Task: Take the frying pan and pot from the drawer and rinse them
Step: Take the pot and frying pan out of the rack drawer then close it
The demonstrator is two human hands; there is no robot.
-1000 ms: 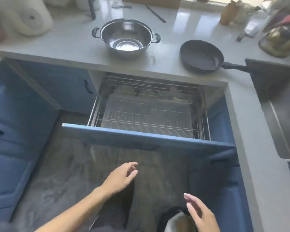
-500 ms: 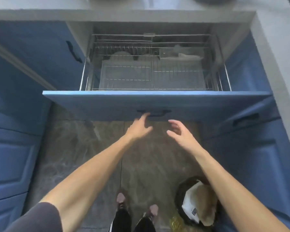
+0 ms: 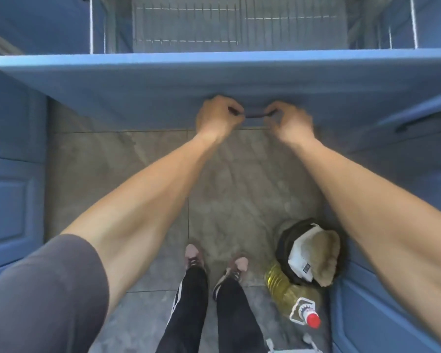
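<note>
Grey tiled floor (image 3: 143, 174) underfoot, blue cabinets either side; oil bottle (image 3: 294, 299) and bin (image 3: 308, 253) near the feet. Both forearms extended forward and down. Left hand (image 3: 218, 117) and right hand (image 3: 289, 122) each curled round the dark handle (image 3: 255, 114) of the open drawer (image 3: 163, 75). Beyond, wire rack (image 3: 189, 29). Frying pan and pot not in view. Judgement: drawer front rigid, slides on runners; central handle is the right hold

Oil bottle (image 3: 294, 295) on floor (image 3: 239, 174), below drawer (image 3: 163, 80).
</note>
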